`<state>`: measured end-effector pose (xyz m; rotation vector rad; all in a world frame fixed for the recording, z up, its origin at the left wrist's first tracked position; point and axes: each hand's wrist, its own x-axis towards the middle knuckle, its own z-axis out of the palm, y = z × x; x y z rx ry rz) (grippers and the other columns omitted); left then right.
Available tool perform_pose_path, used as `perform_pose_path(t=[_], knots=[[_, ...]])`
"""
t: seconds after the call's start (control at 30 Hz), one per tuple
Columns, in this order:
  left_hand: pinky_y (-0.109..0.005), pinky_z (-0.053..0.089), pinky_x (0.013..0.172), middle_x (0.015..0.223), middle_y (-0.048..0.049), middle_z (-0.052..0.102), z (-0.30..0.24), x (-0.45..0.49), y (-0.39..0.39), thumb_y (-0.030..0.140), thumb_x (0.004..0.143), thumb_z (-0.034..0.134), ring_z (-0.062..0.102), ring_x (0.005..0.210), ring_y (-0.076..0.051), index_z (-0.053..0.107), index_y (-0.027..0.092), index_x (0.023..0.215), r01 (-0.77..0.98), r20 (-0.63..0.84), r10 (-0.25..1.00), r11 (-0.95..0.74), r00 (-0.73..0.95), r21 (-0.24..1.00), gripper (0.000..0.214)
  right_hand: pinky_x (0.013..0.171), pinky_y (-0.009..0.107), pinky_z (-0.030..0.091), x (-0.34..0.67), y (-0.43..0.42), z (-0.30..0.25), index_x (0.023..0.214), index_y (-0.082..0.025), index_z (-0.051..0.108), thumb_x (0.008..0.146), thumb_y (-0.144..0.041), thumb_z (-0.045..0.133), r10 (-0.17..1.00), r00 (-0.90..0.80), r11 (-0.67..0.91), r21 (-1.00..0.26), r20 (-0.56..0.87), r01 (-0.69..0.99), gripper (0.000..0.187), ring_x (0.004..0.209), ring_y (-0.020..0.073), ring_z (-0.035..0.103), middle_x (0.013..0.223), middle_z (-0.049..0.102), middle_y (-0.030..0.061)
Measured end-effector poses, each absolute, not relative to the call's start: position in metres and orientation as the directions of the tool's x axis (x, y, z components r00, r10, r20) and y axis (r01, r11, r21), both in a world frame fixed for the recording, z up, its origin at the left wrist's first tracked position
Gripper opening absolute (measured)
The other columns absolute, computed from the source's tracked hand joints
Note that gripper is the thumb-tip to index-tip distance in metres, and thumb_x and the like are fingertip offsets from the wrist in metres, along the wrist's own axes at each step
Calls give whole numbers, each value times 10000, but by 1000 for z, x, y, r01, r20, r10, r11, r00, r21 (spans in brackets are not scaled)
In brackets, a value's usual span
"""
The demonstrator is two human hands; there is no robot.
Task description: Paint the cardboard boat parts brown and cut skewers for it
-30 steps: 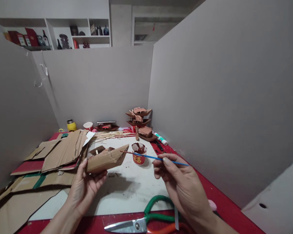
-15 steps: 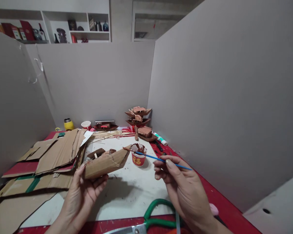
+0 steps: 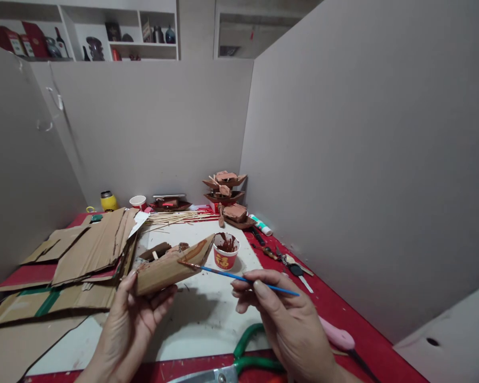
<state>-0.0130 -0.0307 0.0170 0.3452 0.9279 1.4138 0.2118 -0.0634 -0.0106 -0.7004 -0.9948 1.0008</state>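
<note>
The left hand (image 3: 133,314) grips the brown cardboard boat model (image 3: 171,266) from beneath, hull projecting toward 2 o'clock. The right hand (image 3: 287,319) pinches a thin blue-handled paintbrush (image 3: 239,276), bristles touching the hull's side at 10 o'clock.

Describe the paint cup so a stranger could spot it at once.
Find the white sheet on the red table. By the tip of the cardboard boat stands the cup. It alone is red with a gold character and holds brown paint.

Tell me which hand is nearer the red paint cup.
Right. The right hand is just in front of the red paint cup; the left hand is farther to its left.
</note>
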Motion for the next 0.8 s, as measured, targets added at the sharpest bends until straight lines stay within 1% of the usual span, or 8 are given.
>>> perform_pose_path(t=[0.07,0.17,0.27,0.43,0.57,0.67,0.8], knots=[[-346,655,592,1022,-204,767,18,-13,-31,260,946,527,784,727,-291,530,142,1387,-688,-341,933,175,-112,704,457,627,278,627,213,-62,-6,943,-280,807,852,-414,796,896,249,438,-826,368,-355,163,652,158,729,857,820,49],[-334,654,600,1031,-205,765,19,-12,-33,253,936,566,787,748,-292,516,143,1405,-684,-307,945,150,-112,713,485,573,235,624,216,-57,4,895,-273,814,814,-395,834,837,370,530,-761,402,-374,149,687,168,754,813,824,47],[-330,656,624,1019,-199,767,20,-12,-36,248,928,599,790,767,-292,498,134,1410,-679,-278,955,137,-102,721,505,561,196,622,217,-53,10,877,-256,817,790,-370,858,814,421,561,-734,401,-384,150,728,172,777,807,829,52],[-315,659,630,1012,-190,772,21,-11,-38,252,939,588,792,775,-294,481,121,1417,-685,-277,957,144,-87,714,506,572,172,618,214,-54,9,884,-261,819,800,-392,847,828,370,545,-757,421,-360,159,721,155,770,812,831,58],[-311,660,622,1027,-195,774,22,-11,-39,251,942,583,793,783,-302,493,119,1411,-694,-285,953,139,-100,706,496,614,185,624,211,-58,0,943,-280,811,878,-396,775,837,312,538,-782,450,-315,137,680,127,747,854,829,43],[-312,660,633,1039,-178,778,23,-10,-40,248,944,577,794,808,-309,499,145,1408,-691,-277,956,134,-99,710,481,658,195,625,210,-60,-9,1002,-297,795,933,-381,716,849,252,523,-806,465,-276,135,681,116,746,896,823,30],[-302,657,631,1025,-161,791,26,-6,-42,246,947,569,795,811,-306,509,160,1399,-680,-268,959,132,-98,721,464,672,180,618,205,-65,-14,1038,-316,782,963,-372,677,841,175,540,-816,512,-207,141,664,100,741,913,825,25]])
